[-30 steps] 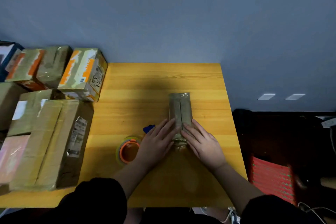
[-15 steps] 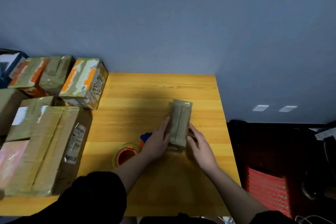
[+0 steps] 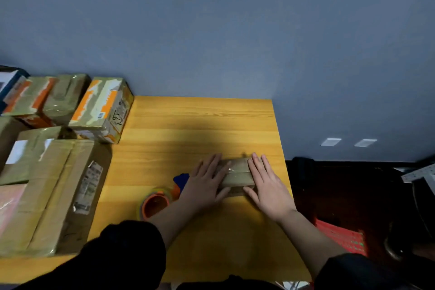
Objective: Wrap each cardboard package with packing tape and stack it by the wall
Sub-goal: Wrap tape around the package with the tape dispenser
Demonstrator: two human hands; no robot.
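Observation:
A small taped cardboard package (image 3: 236,173) lies crosswise on the yellow wooden table (image 3: 200,125), near its right edge. My left hand (image 3: 206,182) lies flat over the package's left end, fingers straight. My right hand (image 3: 267,183) presses flat on its right end, thumb along the near side. A roll of packing tape with an orange core (image 3: 154,202) sits just left of my left wrist, with a blue and orange dispenser part (image 3: 181,180) behind it, partly hidden by my hand.
Several taped cardboard boxes fill the table's left side: a large one (image 3: 54,195) in front, an orange-printed one (image 3: 103,108) by the wall. The grey wall (image 3: 211,30) stands behind. A red basket (image 3: 341,238) sits on the dark floor to the right.
The package has turned from lengthwise to crosswise. My hands went from holding its sides to lying flat on its two ends. The camera has tilted a little.

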